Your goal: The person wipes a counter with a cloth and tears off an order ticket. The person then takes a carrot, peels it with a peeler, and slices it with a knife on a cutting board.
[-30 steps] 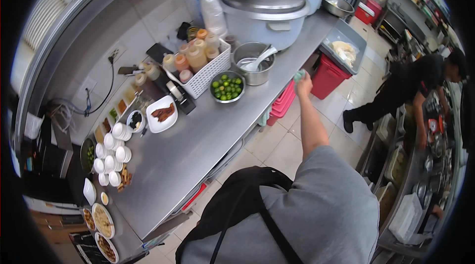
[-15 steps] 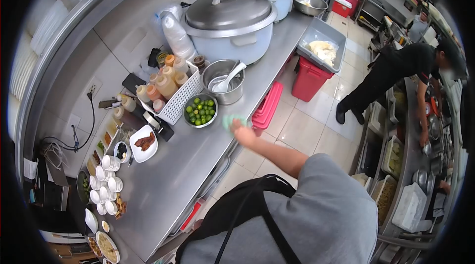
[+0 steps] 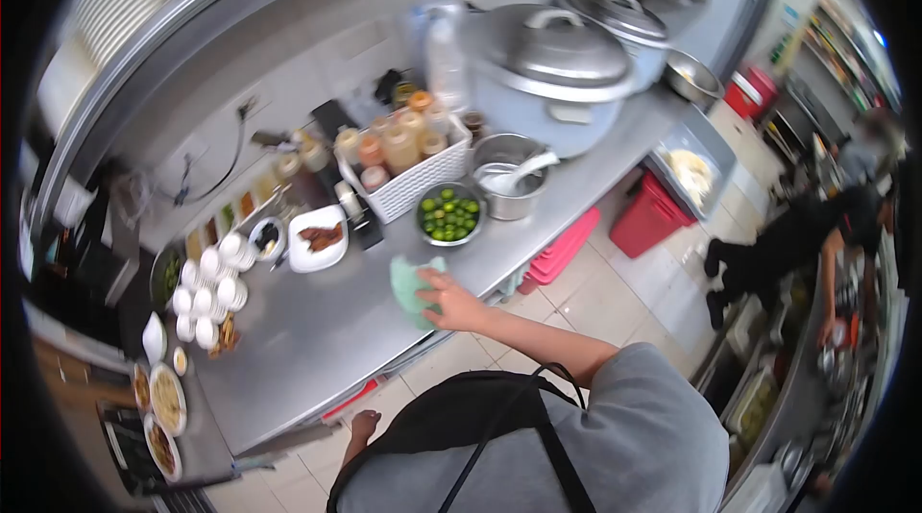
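Note:
My right hand (image 3: pixel 448 302) is closed on a green cloth (image 3: pixel 413 290), which lies against the steel counter (image 3: pixel 317 321) near its front edge. Just behind the cloth stands a metal bowl of green limes (image 3: pixel 449 215). Down beside my body, below the counter's front edge, hangs my left hand (image 3: pixel 365 423); it is small in view and its fingers cannot be made out. A white dish with brown strips of food (image 3: pixel 317 237) sits to the left of the limes, and a steel pot with a white ladle (image 3: pixel 509 177) to their right.
Sauce bottles fill a white basket (image 3: pixel 408 162). Large lidded cookers (image 3: pixel 557 61) stand at the back right. Stacked white cups (image 3: pixel 213 287) and food plates (image 3: pixel 168 398) occupy the left end. A grey tub (image 3: pixel 693 167) tops a red bin (image 3: pixel 648 217). A person in black (image 3: pixel 797 239) bends at right.
My right hand has come from beyond the counter's front edge onto the counter, moving left with the cloth. My left hand has come into view. The camera view has shifted.

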`<state>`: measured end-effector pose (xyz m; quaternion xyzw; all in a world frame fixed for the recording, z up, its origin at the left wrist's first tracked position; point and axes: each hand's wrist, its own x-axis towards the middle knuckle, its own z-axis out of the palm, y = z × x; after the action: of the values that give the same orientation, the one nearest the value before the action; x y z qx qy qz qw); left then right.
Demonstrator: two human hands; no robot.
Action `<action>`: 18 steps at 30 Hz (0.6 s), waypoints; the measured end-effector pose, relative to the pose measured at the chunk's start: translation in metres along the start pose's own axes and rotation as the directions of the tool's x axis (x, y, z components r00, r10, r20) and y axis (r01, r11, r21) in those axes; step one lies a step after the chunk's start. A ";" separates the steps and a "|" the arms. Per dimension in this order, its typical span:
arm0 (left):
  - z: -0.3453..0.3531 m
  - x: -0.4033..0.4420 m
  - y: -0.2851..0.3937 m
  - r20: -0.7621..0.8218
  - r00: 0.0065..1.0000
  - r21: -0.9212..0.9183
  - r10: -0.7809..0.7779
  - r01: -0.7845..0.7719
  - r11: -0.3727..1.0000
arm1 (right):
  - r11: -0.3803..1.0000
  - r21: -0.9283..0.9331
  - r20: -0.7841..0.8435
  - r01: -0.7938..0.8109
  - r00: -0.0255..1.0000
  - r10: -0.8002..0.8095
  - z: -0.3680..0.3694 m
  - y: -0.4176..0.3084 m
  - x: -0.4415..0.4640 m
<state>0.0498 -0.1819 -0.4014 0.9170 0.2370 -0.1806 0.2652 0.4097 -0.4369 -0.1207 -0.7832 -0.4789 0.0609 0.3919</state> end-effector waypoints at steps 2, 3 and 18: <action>-0.011 -0.029 0.022 -0.009 0.973 -0.183 -0.229 0.223 0.957 | 0.985 -0.165 0.163 -0.041 0.984 0.068 0.020 0.014 0.009; -0.004 -0.038 0.015 -0.023 0.963 -0.211 -0.267 0.257 0.943 | 0.988 -0.153 0.197 -0.001 0.980 0.031 0.037 0.020 0.012; 0.089 -0.243 0.053 0.133 0.471 -0.651 -0.872 0.705 0.282 | 0.687 -0.115 0.549 0.717 0.622 -0.558 0.231 -0.123 0.089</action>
<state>-0.1402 -0.3541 -0.3399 0.5414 0.7382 -0.0811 0.3943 0.2620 -0.2083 -0.1716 -0.5707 -0.8113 0.0252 0.1241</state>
